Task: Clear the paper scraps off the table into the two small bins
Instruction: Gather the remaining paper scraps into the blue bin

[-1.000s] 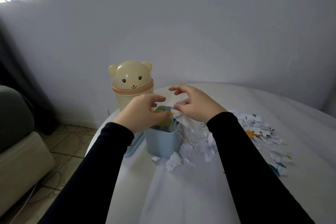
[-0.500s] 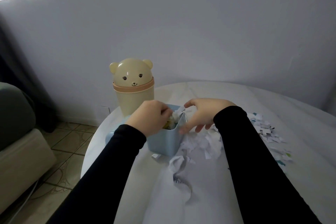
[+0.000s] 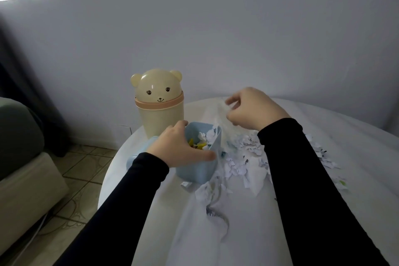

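A small blue bin (image 3: pixel 194 172) stands on the round white table (image 3: pixel 248 237) and holds white and yellow scraps (image 3: pixel 204 141). My left hand (image 3: pixel 180 147) grips its rim, with the thumb along the near edge and the fingers over the far left edge. Behind it stands a cream bear-shaped bin (image 3: pixel 159 114) with its domed lid on. My right hand (image 3: pixel 251 110) hovers above the table to the right of the blue bin, blurred, fingers loosely curled, with nothing plainly in them. A pile of torn white paper scraps (image 3: pixel 244 157) lies right of the blue bin, partly hidden by my right sleeve.
More scraps (image 3: pixel 323 157) trail to the right past my right forearm, and a crumpled strip (image 3: pixel 212 203) lies in front of the blue bin. A blue lid (image 3: pixel 132 161) peeks out under my left forearm. A sofa (image 3: pixel 21 168) and tiled floor are at the left.
My right hand has risen from the blue bin's rim and moved up and to the right. My left hand has shifted to a grip on the rim. More white scraps lie in the bin.
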